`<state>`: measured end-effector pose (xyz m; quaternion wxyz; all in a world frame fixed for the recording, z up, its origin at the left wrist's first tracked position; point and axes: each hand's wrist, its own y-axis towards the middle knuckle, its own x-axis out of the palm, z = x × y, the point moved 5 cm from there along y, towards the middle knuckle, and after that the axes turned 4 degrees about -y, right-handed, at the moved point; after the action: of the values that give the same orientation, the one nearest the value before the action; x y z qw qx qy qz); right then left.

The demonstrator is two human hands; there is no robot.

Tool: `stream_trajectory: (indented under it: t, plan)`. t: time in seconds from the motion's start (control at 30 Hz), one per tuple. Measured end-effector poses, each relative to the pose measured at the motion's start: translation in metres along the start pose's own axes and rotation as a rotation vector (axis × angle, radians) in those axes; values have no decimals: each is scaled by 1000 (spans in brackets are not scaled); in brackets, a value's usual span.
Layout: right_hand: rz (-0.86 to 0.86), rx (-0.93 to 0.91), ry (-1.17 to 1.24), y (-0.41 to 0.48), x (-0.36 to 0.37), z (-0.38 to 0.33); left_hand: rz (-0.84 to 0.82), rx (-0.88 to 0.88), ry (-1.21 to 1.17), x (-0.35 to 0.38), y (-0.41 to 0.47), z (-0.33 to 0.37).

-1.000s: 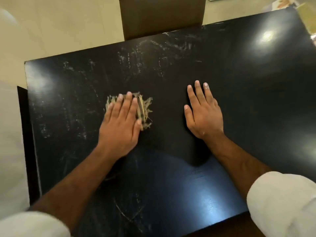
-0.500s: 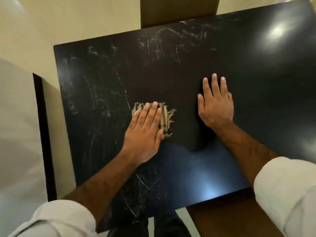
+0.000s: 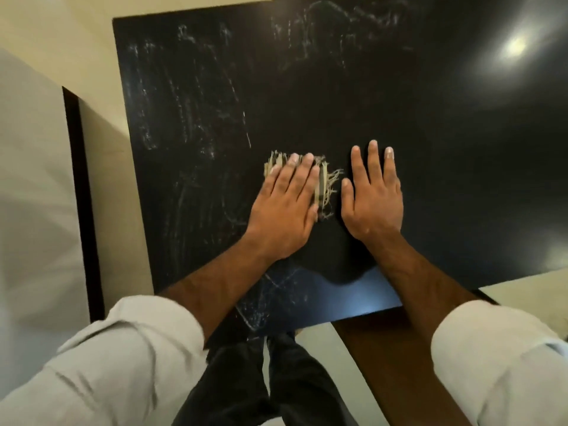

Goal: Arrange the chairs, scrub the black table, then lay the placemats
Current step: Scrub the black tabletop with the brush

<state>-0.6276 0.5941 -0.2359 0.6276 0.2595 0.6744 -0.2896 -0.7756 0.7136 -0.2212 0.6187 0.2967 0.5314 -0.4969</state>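
Note:
The black table point(image 3: 430, 133) fills most of the view, its left half streaked with whitish smears. My left hand point(image 3: 284, 207) lies flat with straight fingers on a small frayed beige cloth point(image 3: 325, 186), pressing it onto the tabletop near the middle. Fringe threads stick out to the right of the hand. My right hand point(image 3: 373, 195) rests flat on the bare table just right of the cloth, fingers spread, holding nothing.
A brown chair seat point(image 3: 387, 358) shows under the table's near edge at the lower right. A pale wall with a dark strip point(image 3: 81, 204) stands on the left. My dark trouser legs point(image 3: 264, 379) are below, on the light floor.
My left hand has slid the cloth to the right until it sits close to my right hand. The view has swung so the table's left edge and near edge show more.

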Motion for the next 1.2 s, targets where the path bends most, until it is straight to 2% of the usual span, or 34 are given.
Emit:
stream_trajectory:
  t: [0.07,0.2,0.3,0.4,0.5,0.6,0.67,0.77,0.9,1.0,1.1,1.2]
  plan:
    - [1,12,7,-1,-1,0,-45,-17,-3,9,-42,-1]
    - [-29,45,5,-18,-5,-4,-76,-173,-6,7,-104,-38]
    - [-59,-4,-6,-53,-5,-9,-38,-237,24,3,-100,-53]
    - [-97,-19,-15,-81,0,-8,28,-290,-8,0,-64,-39]
    - [-86,-11,9,-89,2,-10,28,-222,-21,8,-49,9]
    - [-79,-15,32,-89,2,-9,-73,-97,-23,26,-89,52]
    - [-77,-14,35,-91,1,-7,-147,-107,-20,33,-134,52]
    - [-72,-13,21,-92,-1,-7,-159,-210,-12,32,-181,18]
    - [-94,-18,22,-101,-3,-9,-81,-320,12,20,-156,-18]
    - [-110,-58,2,-119,1,-7,-1,-381,-9,17,-113,-8]
    - [-94,-66,10,-126,2,-5,-18,-266,-24,29,-106,39]
    - [-95,-73,20,-127,2,-6,-133,-113,-37,48,-145,85]
